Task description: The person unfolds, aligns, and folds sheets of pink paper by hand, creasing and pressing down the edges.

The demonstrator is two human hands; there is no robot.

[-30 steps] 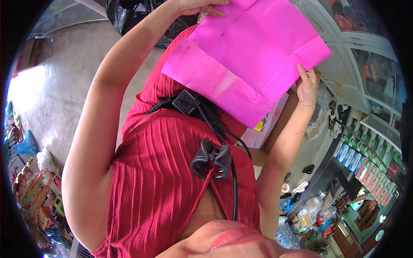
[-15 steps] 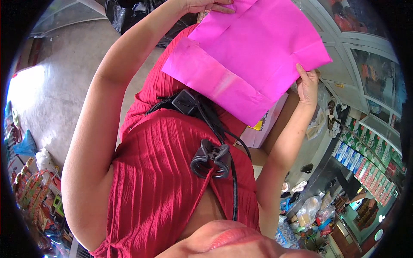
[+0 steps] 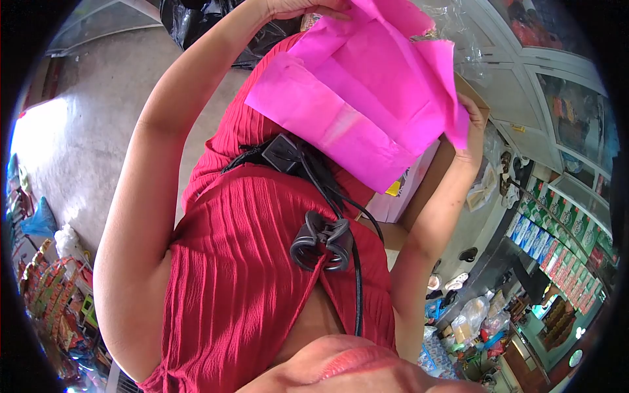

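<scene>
A bright pink paper sheet (image 3: 373,85) lies across the lap of the red ribbed clothing (image 3: 262,242), creased, with a folded band along its near edge. My left hand (image 3: 304,8) is closed on the sheet's upper left edge, partly cut off by the top of the view. On the other side my right hand (image 3: 473,128) grips the right edge, which stands bent up and inward; some of its fingers are hidden behind the paper. The far edge curls up too and looks torn or ragged.
A cardboard box (image 3: 429,190) with pale and yellow items sits under the sheet's right side. Black plastic bags (image 3: 196,29) lie beyond my left arm. White cabinets (image 3: 524,92) stand at upper right, stacked cartons (image 3: 557,229) and bagged goods (image 3: 472,321) at lower right.
The right side of the pink paper has been bent up and inward by my right hand, and its far edge has curled. My left hand has shifted slightly left.
</scene>
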